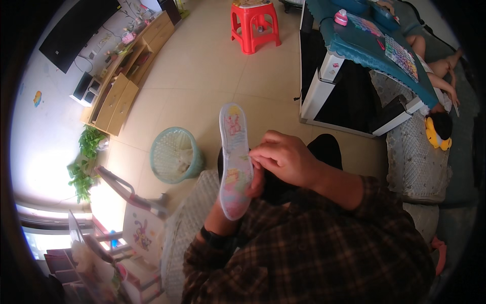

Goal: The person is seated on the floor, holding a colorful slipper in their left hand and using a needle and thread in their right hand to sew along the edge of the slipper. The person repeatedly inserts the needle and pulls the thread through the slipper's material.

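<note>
A long white embroidered shoe insole (235, 163) with coloured stitching stands out before me, its pale rim running all round. My left hand (257, 182) holds it from behind at the lower part; most of that hand is hidden by the insole, and some fingers show at its right edge. My right hand (283, 155) is at the insole's right edge near the middle, thumb and index finger pinched together. Whether a needle or thread is between those fingertips is too small to tell.
A teal mesh waste basket (193, 163) stands on the floor at left. Beyond are a red plastic stool (251, 28) and a table with a teal cloth (353, 45). A person lies on the sofa (414, 167) at right. A child's chair (142, 231) is at lower left.
</note>
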`<state>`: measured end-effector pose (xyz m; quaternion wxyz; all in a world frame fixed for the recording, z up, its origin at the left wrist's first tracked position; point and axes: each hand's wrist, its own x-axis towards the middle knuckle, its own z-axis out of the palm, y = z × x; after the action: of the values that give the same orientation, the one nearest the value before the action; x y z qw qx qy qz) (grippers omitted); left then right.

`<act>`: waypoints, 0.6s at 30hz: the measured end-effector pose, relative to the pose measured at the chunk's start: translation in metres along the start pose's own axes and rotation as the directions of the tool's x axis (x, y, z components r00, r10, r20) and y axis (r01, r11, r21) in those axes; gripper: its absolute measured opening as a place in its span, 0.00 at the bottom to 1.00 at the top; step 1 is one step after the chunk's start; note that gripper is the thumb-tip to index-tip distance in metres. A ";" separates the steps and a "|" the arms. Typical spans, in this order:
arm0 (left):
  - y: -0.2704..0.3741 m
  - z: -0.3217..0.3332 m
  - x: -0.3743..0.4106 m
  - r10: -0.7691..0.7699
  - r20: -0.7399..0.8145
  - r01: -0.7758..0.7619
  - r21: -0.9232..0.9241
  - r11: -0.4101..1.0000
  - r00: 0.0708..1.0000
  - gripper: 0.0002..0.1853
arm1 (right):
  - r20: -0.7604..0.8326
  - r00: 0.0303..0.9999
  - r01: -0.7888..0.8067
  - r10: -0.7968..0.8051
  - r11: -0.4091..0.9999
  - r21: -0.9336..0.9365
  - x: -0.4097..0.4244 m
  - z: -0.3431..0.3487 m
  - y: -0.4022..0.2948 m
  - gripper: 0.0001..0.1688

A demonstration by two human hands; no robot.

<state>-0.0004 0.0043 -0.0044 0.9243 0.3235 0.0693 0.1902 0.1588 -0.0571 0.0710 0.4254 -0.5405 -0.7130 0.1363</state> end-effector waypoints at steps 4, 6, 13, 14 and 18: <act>0.005 0.028 -0.003 0.163 -0.284 -0.072 0.306 0.949 0.945 0.19 | -0.029 1.000 -0.010 0.010 1.000 0.014 -0.001 0.000 0.004 0.04; 0.013 0.038 -0.003 0.136 -0.310 -0.052 0.263 0.963 0.941 0.15 | -0.052 0.998 -0.019 0.021 0.999 0.032 -0.001 0.000 0.007 0.05; 0.012 0.031 -0.004 0.137 -0.252 -0.052 0.317 0.947 0.958 0.08 | -0.003 0.998 -0.057 0.061 0.942 0.330 -0.009 0.004 0.033 0.10; 0.011 0.030 -0.005 0.135 -0.247 -0.043 0.346 0.937 0.960 0.08 | 0.088 0.985 -0.170 0.146 0.896 0.411 -0.011 0.001 0.031 0.10; 0.014 0.036 -0.006 0.113 -0.217 -0.012 0.420 0.907 0.970 0.06 | 0.115 0.975 -0.220 0.188 0.829 0.513 -0.016 0.003 0.034 0.11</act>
<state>-0.0014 -0.0085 0.0323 0.8128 0.4898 0.2071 0.2377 0.1797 -0.0578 0.0393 0.5178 -0.4730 -0.5995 0.3856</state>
